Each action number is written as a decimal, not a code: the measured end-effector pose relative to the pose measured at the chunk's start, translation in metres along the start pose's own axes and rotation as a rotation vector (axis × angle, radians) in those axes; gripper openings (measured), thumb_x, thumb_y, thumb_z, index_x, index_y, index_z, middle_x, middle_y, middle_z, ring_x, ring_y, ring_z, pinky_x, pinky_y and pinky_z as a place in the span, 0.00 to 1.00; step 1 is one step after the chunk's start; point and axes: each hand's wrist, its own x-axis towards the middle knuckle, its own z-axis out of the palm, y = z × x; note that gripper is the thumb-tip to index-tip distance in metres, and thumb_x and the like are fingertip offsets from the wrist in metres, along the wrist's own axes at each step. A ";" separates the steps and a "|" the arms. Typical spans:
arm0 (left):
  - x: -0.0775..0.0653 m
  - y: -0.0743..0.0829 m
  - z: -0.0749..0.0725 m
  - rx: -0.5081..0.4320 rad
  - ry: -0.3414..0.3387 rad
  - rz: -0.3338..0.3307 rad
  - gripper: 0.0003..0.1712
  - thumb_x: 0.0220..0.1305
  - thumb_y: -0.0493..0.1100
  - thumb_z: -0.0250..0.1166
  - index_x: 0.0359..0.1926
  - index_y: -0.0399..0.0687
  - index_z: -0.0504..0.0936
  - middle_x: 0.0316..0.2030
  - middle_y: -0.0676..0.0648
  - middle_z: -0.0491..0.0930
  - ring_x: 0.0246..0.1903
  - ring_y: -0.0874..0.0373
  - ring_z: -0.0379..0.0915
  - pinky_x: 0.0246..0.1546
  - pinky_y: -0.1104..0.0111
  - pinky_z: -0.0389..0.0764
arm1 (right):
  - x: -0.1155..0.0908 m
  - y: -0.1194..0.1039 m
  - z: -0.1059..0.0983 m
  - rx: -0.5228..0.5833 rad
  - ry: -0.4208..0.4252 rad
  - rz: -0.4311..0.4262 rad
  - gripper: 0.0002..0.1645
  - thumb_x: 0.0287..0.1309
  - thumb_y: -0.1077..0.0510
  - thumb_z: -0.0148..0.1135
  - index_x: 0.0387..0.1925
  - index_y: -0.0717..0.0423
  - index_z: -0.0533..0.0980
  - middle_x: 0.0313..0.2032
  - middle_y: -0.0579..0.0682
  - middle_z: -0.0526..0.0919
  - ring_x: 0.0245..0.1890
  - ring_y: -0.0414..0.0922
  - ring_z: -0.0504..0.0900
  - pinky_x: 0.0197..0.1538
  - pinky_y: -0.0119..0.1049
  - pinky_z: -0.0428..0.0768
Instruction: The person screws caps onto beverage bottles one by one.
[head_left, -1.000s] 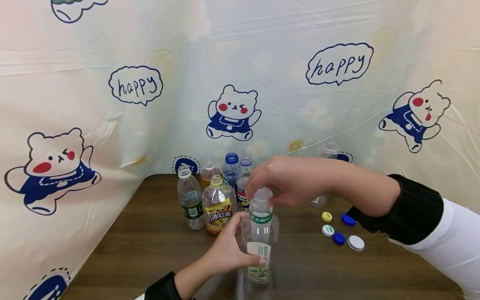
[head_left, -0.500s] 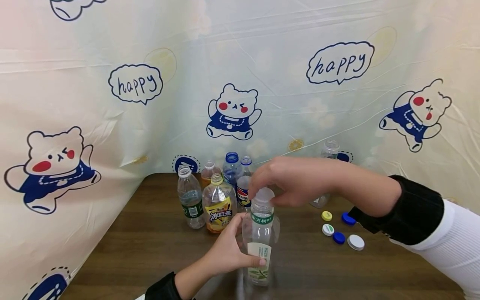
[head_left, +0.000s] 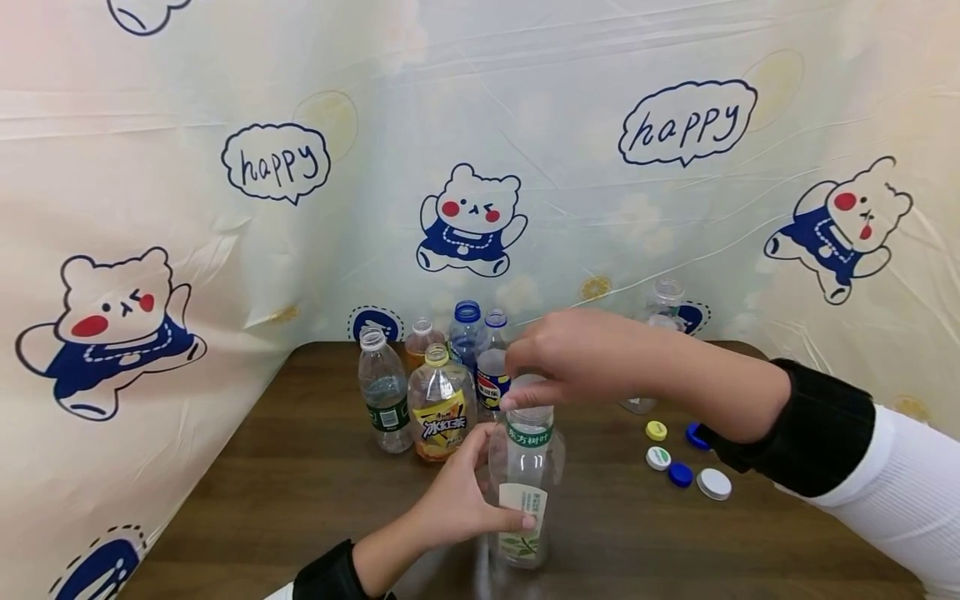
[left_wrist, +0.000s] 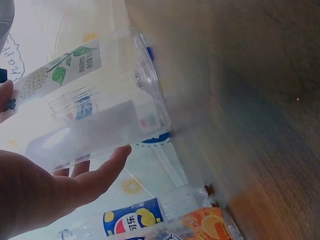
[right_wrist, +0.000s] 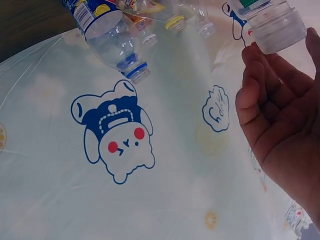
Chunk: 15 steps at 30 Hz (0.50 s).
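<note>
A clear plastic bottle [head_left: 529,462] with a green neck band and a pale leaf-printed label stands upright at the front middle of the table. My left hand [head_left: 459,507] grips its body from the left, thumb across the label. Over the bottle's top is my right hand [head_left: 570,357], its thumb and fingers pinching the translucent white cap [right_wrist: 277,32]. The head view has the cap largely covered by that hand. From the left wrist, the bottle's base [left_wrist: 150,85] shows close to the tabletop.
Uncapped bottles cluster behind on the left, including a yellow-labelled tea bottle [head_left: 442,417], a green-labelled bottle [head_left: 386,404] and a cola bottle [head_left: 492,379]. Another clear bottle [head_left: 667,300] stands behind the right arm. Several loose caps [head_left: 680,475] lie on the right. A printed cloth [head_left: 360,225] hangs behind.
My right hand has turned at the bottle's top, its thumb swinging leftward across the front of the cap. The left hand keeps its grip on the bottle, and the view shifts slightly.
</note>
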 end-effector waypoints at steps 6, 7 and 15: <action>0.000 0.000 0.001 -0.023 -0.002 0.015 0.48 0.46 0.46 0.80 0.64 0.55 0.62 0.58 0.50 0.72 0.62 0.48 0.66 0.57 0.45 0.72 | -0.008 0.004 -0.006 0.153 0.019 -0.083 0.15 0.59 0.53 0.68 0.48 0.50 0.81 0.45 0.42 0.81 0.44 0.38 0.77 0.48 0.35 0.80; 0.000 0.000 0.001 -0.025 -0.003 0.018 0.48 0.46 0.46 0.80 0.64 0.55 0.62 0.58 0.49 0.72 0.61 0.48 0.66 0.57 0.45 0.72 | -0.009 0.004 -0.007 0.171 0.005 -0.103 0.16 0.57 0.55 0.69 0.48 0.50 0.81 0.48 0.42 0.80 0.47 0.39 0.77 0.51 0.36 0.80; -0.001 0.002 0.002 -0.017 -0.009 -0.002 0.47 0.47 0.47 0.80 0.64 0.54 0.61 0.59 0.49 0.71 0.62 0.47 0.65 0.56 0.44 0.73 | -0.012 0.004 -0.004 0.210 -0.058 -0.117 0.19 0.52 0.63 0.71 0.48 0.48 0.82 0.47 0.40 0.81 0.47 0.37 0.77 0.50 0.32 0.79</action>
